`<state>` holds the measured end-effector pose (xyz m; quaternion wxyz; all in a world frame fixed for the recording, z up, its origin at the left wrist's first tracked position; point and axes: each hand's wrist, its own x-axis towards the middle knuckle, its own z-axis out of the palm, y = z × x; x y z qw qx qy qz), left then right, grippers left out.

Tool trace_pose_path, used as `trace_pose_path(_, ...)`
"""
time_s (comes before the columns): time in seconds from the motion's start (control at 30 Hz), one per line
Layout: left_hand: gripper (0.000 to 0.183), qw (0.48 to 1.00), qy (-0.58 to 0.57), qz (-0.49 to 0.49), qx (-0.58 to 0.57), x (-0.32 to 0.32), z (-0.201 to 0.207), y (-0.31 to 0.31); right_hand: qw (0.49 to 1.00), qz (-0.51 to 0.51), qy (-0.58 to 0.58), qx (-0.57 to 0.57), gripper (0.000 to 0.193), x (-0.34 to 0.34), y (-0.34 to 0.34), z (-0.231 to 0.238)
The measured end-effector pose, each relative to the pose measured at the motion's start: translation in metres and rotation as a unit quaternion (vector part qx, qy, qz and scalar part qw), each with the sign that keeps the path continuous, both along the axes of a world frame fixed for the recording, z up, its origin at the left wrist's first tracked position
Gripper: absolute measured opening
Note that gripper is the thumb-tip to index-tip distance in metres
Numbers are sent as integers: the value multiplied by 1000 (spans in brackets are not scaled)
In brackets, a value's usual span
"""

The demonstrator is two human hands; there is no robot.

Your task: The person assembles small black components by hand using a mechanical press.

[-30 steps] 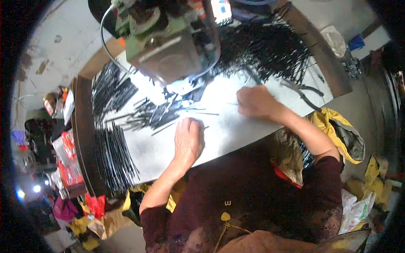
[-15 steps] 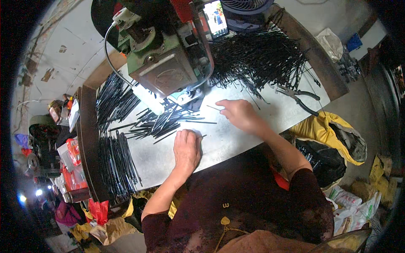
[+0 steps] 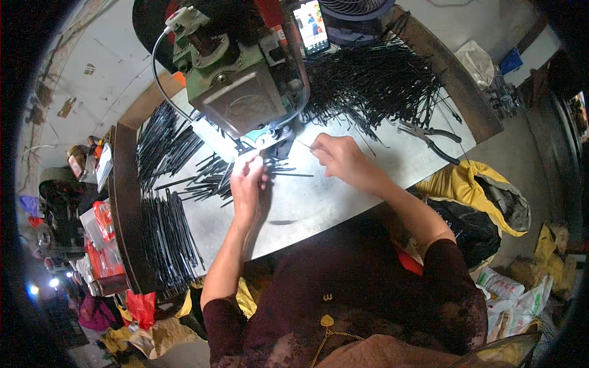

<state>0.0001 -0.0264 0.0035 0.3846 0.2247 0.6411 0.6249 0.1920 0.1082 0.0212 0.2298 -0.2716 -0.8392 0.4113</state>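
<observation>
My left hand (image 3: 248,181) is raised at the lit underside of the green bench machine (image 3: 239,101), over the near pile of black rods (image 3: 211,181). Its fingers are curled together, and whatever they may hold is lost in the glare. To its right, my right hand (image 3: 343,161) pinches a thin dark rod (image 3: 304,145) between thumb and forefinger. The rod's tip points left toward the machine's working end. Black rods lie in another loose bunch (image 3: 162,144) at the far left and in a neat row (image 3: 169,239) at the left edge.
A big tangle of black bent rods (image 3: 374,86) covers the far right of the metal tabletop (image 3: 294,218). Pliers (image 3: 432,140) lie near its right edge. Behind stand a lit phone (image 3: 311,27) and a fan (image 3: 356,12). A yellow sack (image 3: 460,184) hangs at the right.
My left hand has lifted from the tabletop and moved forward and left to the machine. My right hand has shifted slightly left and forward, still pinching the rod.
</observation>
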Motion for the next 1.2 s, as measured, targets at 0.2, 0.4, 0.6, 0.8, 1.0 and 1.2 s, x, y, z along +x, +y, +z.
trace_pose_path(0.2, 29, 998, -25, 31, 53, -8, -14, 33, 998, 21, 34, -50, 17, -30, 2, -8)
trace_pose_path(0.4, 36, 993, -70, 18, 97, -1, -8, 39, 992, -50, -10, 115, 16, -54, -10, -17)
trace_pose_path(0.6, 38, 990, -94, 15, 101, 0, -8, 34, 989, -41, -78, 119, 17, -61, -17, -21)
trace_pose_path(0.8, 40, 989, -116, -8, 90, -6, -7, 37, 979, -68, 36, 188, 16, -63, -17, -22)
trace_pose_path(1.0, 40, 981, -159, -15, 114, -10, -10, 34, 977, -76, -16, 200, 17, -68, -18, -35)
trace_pose_path(1.2, 40, 975, -186, -19, 120, -14, -14, 33, 961, -86, -19, 262, 17, -67, -23, -31)
